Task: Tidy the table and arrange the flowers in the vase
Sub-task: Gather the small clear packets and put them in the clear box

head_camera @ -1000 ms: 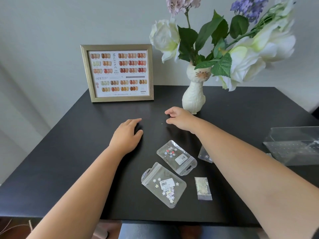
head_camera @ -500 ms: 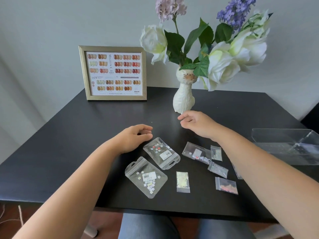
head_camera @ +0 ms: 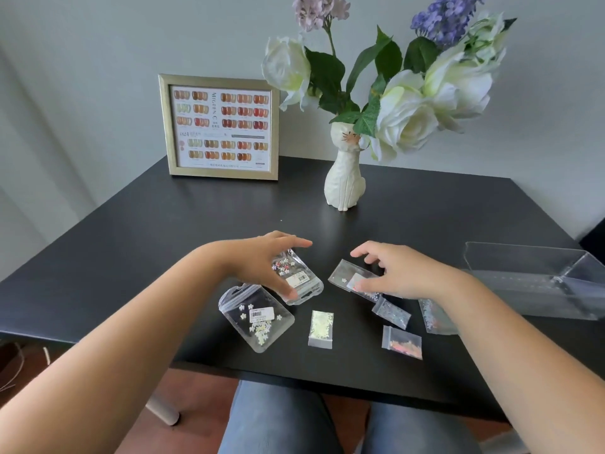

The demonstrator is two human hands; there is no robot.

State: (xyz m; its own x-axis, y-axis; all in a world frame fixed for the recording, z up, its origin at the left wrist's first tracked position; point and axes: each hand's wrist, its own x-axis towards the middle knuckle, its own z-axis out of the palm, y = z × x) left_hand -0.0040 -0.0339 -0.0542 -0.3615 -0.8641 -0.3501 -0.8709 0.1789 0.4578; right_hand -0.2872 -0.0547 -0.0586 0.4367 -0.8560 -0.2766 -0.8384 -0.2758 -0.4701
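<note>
both hands had come back from the vase (head_camera: 344,183) end of the table (head_camera: 131,244) and dropped onto the packets near the front edge. the left hand (head_camera: 258,263) was over a zip pouch (head_camera: 299,281), fingers spread, thumb on its lower part; whether it gripped yet could not be told. the right hand (head_camera: 396,273) lay on a flat packet (head_camera: 347,276), fingers curled and parted, thumb pressing the label, not yet lifted. judged: flower work was left off and tidying begun, with gathering of packets the step in hand. the vase stood upright at the back beside the frame (head_camera: 222,127), holding the flowers (head_camera: 409,116), white blooms leaning right, lilac sprays above. a clear box (head_camera: 537,280) sat at the right edge; contents unclear, seemingly bare. loose on the table: a second pouch (head_camera: 257,317), a yellow packet (head_camera: 321,328), a pink packet (head_camera: 402,342), a glitter packet (head_camera: 391,312), one more partly under the right forearm. all bags sealed, holding small decorations.
</note>
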